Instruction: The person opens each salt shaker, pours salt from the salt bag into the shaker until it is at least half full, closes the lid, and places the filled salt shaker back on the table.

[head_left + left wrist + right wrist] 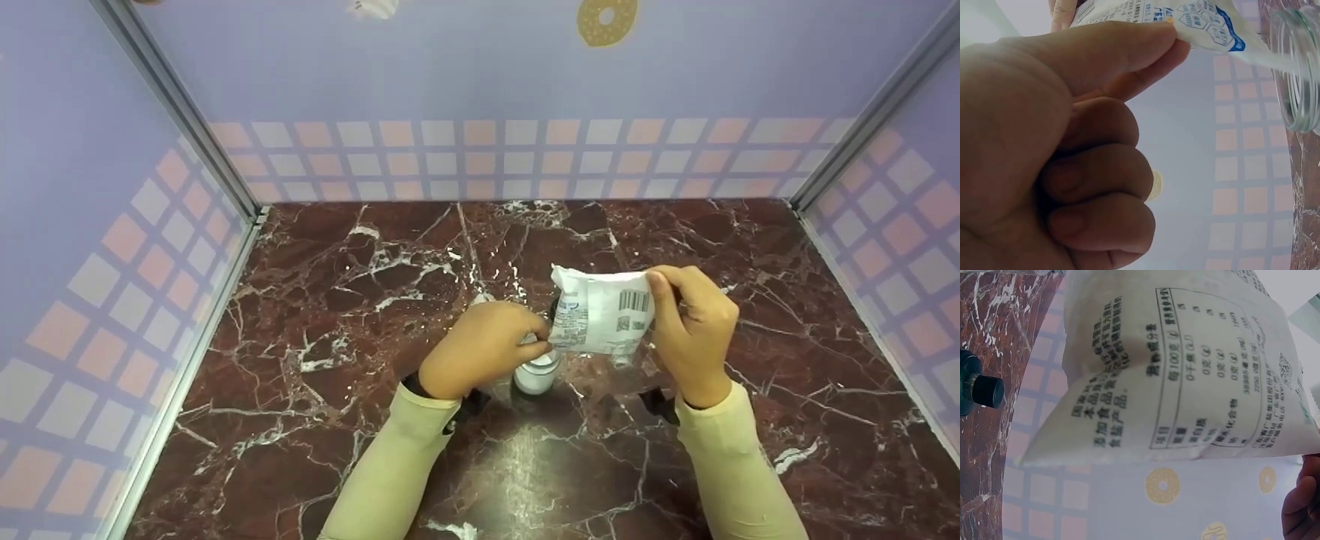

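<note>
A white printed salt bag (604, 311) is held tilted above the table, its lower left corner over a small glass jar (535, 377). My left hand (487, 349) pinches that corner between thumb and index finger, the other fingers curled in. At the bag's raised right end, my right hand (694, 330) grips the edge with thumb and fingers. In the left wrist view a white stream of salt (1261, 59) runs from the bag's corner into the jar's mouth. White contents show inside the jar, which stands upright.
Behind the bag, mostly hidden in the head view, is a dark bottle; its black cap (988, 391) shows in the right wrist view. The dark red marble-patterned table (360, 465) is bounded by lilac panels (465, 82) at the back and both sides.
</note>
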A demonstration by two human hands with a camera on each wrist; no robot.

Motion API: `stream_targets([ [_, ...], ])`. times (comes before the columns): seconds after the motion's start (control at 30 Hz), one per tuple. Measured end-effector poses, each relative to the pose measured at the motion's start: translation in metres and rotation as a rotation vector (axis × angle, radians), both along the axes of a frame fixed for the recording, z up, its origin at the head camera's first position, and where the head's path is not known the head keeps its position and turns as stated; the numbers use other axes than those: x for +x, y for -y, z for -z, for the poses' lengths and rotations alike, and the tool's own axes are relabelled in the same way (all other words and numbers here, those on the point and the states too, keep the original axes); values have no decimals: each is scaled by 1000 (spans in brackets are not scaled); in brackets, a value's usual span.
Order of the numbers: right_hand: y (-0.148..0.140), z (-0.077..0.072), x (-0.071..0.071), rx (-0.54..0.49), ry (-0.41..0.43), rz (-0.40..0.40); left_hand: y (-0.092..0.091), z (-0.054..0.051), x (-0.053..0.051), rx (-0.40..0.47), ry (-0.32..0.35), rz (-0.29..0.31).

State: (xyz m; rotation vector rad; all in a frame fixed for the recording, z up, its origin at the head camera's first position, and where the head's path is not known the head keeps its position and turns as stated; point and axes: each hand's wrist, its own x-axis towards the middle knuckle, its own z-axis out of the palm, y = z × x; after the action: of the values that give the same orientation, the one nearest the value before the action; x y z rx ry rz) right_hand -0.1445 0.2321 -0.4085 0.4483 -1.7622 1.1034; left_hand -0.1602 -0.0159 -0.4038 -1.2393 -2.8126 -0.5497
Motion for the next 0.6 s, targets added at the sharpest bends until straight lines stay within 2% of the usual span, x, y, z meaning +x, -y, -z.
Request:
stream_targets([
  [0.4, 1, -1, 0, -6, -15, 3, 0, 1, 0, -10, -40, 15],
  [0.6, 2, -1, 0, -17, -14, -1, 0, 2, -1, -19, -26, 0],
])
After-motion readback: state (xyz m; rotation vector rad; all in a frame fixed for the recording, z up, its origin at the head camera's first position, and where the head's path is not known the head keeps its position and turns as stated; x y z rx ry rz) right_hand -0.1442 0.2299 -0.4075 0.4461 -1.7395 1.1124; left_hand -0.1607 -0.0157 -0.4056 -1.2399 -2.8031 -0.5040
